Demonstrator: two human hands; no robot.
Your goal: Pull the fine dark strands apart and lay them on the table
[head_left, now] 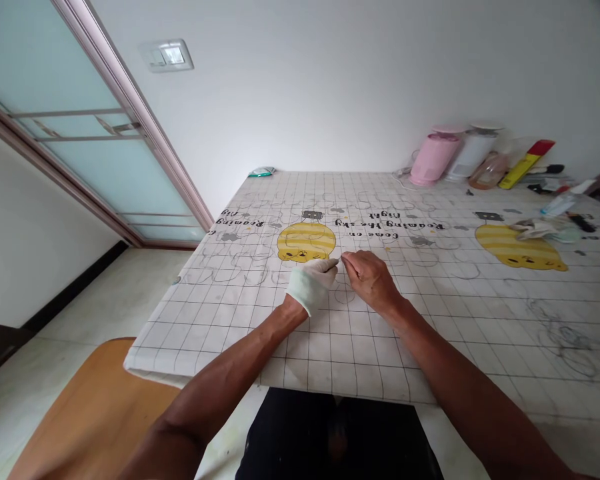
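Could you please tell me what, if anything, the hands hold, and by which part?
Neither can be told: the gloved left hand and bare right hand look pinched closed, but anything between them is too small to identify.

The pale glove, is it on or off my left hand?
On: the glove covers your left hand, its cuff ending at the bare wrist.

Pink canister (434, 159), white canister (471, 159) and, probably, a bottle (488, 173) near the wall (300, 87).

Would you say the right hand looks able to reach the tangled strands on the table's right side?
Probably yes; nothing upright seems to stand between the right hand and the tangled strands.
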